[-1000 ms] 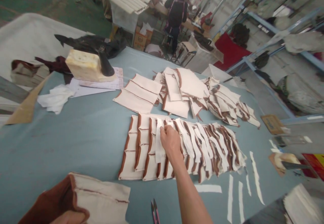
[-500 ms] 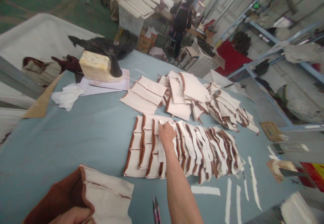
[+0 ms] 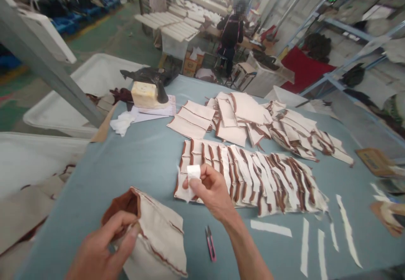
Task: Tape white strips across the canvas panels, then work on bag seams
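My left hand (image 3: 110, 238) pinches the rim of a sewn cream fabric piece (image 3: 161, 233) with a brown inside, held at the lower left. In my right hand (image 3: 211, 187) a white strip (image 3: 193, 172) is gripped between thumb and fingers, its end sticking up. The right hand hovers over the left end of a long row of overlapping cream panels (image 3: 185, 185) with brown edges. Several white strips lie across that row. Pink-handled thread snips (image 3: 210, 243) rest on the blue-grey table (image 3: 133, 162) between my hands.
Loose white strips (image 3: 271, 228) lie at the right front. Behind the row are piles of cream pieces (image 3: 249, 109). A yellowish block (image 3: 144, 94) sits on papers at the back left. White bins (image 3: 63, 138) stand left of the table; a person (image 3: 232, 33) is farther back.
My right hand has lifted off the row and come nearer with a white strip in its fingers. My left hand and the fabric piece have come further into view. The camera has turned left.
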`<move>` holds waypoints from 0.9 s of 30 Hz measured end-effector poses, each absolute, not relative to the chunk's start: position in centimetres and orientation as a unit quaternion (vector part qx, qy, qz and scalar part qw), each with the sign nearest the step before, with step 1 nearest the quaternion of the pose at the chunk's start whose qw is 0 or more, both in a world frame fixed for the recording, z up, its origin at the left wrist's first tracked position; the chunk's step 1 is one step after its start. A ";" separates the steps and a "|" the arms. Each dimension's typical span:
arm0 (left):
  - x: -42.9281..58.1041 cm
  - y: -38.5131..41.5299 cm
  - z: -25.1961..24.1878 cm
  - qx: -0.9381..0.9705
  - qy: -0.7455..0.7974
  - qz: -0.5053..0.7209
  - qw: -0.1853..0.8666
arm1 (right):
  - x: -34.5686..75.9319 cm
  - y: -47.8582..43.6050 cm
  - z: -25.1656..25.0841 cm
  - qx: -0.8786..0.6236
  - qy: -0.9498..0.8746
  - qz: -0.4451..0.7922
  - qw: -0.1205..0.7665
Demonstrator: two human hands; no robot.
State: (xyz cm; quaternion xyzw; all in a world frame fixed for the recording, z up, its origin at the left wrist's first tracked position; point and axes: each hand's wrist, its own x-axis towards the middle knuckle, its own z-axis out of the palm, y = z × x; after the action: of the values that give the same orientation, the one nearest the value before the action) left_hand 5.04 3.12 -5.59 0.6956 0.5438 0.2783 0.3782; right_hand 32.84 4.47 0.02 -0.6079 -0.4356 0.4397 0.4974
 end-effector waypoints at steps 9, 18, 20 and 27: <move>4.6 0.3 2.3 0.691 0.502 0.271 0.444 | 27.2 -2.2 4.6 -0.479 -0.423 0.587 0.497; 4.7 -3.4 6.1 0.666 0.434 0.327 0.511 | 23.5 -8.2 5.8 -0.500 -0.485 0.550 0.460; 4.5 -4.4 6.3 0.645 0.426 0.332 0.541 | 22.9 -9.2 5.9 -0.532 -0.496 0.513 0.455; 3.0 -7.3 7.4 0.606 0.428 0.350 0.571 | 21.3 -11.9 7.9 -0.587 -0.544 0.428 0.419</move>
State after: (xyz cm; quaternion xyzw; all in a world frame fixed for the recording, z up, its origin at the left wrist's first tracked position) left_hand 3.02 -7.27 7.45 0.6065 0.4284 0.3499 0.5711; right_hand 21.28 -11.90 7.86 -0.5874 -0.5441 0.4278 0.4193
